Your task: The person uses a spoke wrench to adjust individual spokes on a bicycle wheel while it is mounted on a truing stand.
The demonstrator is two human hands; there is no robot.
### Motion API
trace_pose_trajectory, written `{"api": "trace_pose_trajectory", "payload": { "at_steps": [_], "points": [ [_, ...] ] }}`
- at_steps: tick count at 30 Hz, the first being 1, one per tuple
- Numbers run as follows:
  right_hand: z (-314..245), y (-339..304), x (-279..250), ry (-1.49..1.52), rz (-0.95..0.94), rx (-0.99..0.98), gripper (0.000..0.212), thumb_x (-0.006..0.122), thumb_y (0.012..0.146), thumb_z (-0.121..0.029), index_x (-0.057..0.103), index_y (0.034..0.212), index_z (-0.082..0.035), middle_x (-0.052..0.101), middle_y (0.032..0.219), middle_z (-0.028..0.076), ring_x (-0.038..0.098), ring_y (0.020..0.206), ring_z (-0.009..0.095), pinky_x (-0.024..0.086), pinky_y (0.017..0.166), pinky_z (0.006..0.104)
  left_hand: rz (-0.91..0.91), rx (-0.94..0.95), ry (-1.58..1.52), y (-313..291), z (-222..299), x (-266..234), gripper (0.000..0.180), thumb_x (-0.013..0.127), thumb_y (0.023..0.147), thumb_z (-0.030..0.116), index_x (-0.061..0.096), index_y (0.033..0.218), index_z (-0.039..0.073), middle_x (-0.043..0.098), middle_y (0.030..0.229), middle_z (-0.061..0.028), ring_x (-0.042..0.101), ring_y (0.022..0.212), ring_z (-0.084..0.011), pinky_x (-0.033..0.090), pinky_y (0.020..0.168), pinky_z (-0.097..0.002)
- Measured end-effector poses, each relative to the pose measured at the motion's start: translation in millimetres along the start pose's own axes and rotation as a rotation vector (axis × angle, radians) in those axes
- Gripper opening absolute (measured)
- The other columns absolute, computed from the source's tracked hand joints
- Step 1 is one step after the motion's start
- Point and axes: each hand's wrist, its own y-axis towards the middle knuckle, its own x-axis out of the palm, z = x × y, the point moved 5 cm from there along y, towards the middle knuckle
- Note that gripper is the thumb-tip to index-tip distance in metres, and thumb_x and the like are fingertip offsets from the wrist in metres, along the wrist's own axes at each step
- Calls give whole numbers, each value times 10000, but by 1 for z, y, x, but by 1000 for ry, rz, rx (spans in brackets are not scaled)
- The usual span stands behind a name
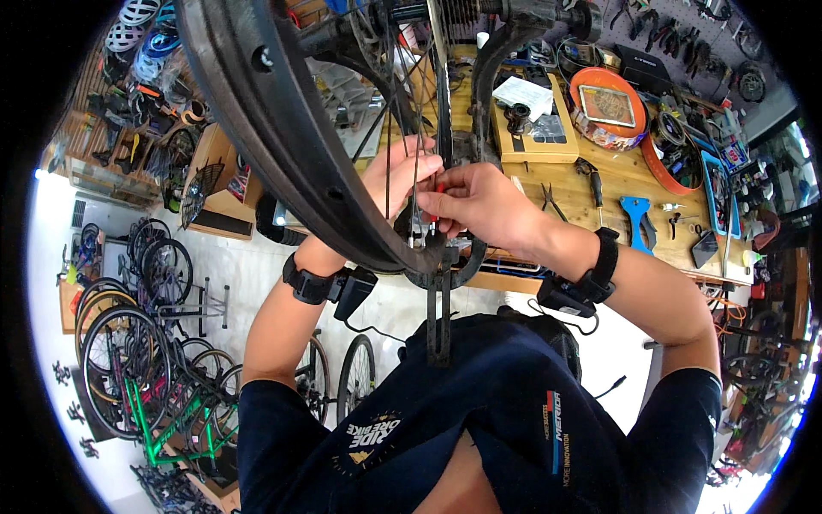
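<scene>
A black bicycle wheel rim (pixel 295 141) stands upright in a dark truing stand (pixel 490 73), its thin spokes (pixel 390 128) running from the hub down to the rim. My left hand (pixel 396 178) reaches in among the spokes, its thumb and fingers closed on a spoke near the rim's lower end. Opposite it, my right hand (pixel 479 201) is pinched at the same spot. Small red bits show by its fingertips; what they belong to is mostly hidden. Both hands are close together, just above the stand's slotted metal bar (pixel 439 317).
Behind the stand, a wooden workbench (pixel 591 201) carries an open cardboard box (pixel 535 146), a round orange-lidded tin (pixel 608 107), pliers (pixel 555 202), a blue tool (pixel 636 224) and a blue tray (pixel 719 193). Several bicycles (pixel 163 377) stand at the left. Tools hang on the back wall.
</scene>
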Motion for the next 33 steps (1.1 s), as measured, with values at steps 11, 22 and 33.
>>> {"api": "trace_pose_trajectory", "payload": {
  "at_steps": [11,22,33],
  "points": [
    [3,9,-10,25,-21,-28,249,604,929,-172,614,1044,48,658,881,76,584,722,100,500,667,224,-21,-17,-21,2,-7,0,506,512,935,291,403,1307,-35,583,1085,-92,595,981,-172,464,897,-300],
    [-16,-5,-14,-82,-33,-49,252,563,865,4,560,1114,47,647,861,60,586,718,99,490,620,227,12,-21,-52,-3,-1,-2,427,527,941,289,477,1258,7,604,1106,-94,599,975,-171,458,894,-313],
    [-5,7,-3,25,-173,9,155,625,877,-67,603,1004,18,639,874,55,599,764,100,500,707,216,-42,-8,-101,-1,-3,5,461,482,962,295,395,1306,2,561,1079,-111,587,980,-209,473,826,-326]
  ]
}}
